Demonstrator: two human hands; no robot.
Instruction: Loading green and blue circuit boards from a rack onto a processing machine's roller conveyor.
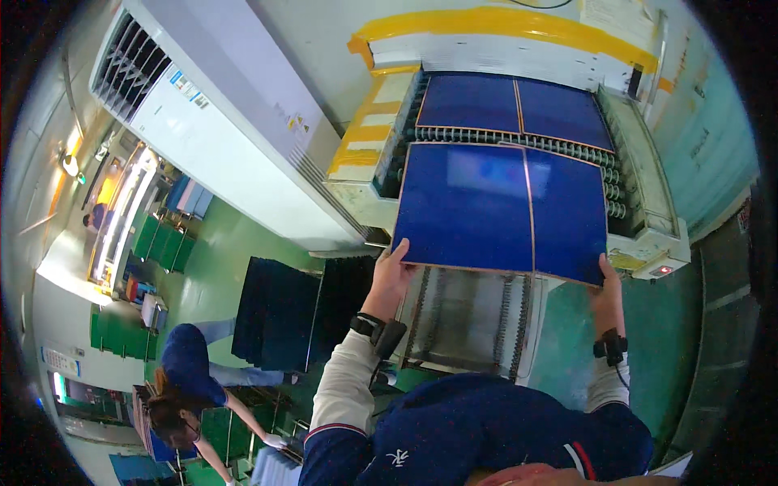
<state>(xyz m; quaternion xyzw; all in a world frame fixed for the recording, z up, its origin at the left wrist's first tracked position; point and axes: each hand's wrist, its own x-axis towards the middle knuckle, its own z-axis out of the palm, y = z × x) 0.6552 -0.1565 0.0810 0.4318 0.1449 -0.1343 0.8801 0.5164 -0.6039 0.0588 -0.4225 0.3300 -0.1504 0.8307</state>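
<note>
A wide, flat blue panel point(470, 211) with copper-coloured edges spans the space between my hands over the near end of a roller conveyor point(478, 136). A copper-coloured line runs down it; whether it is one panel or two side by side I cannot tell. My left hand point(391, 279) grips its near left corner, thumb on top. At the near right corner my right hand point(604, 290) holds the edge. The fingers beneath are hidden. Beyond it, more blue panel point(470, 101) with a similar line lies on the rollers.
Below the panel stands a metal-framed stand point(470, 316) with toothed sides. To the left are a tall white air conditioner point(235, 121) and dark upright racks point(279, 312). A co-worker point(190, 373) bends over at lower left. A curtain point(705, 146) hangs on the right.
</note>
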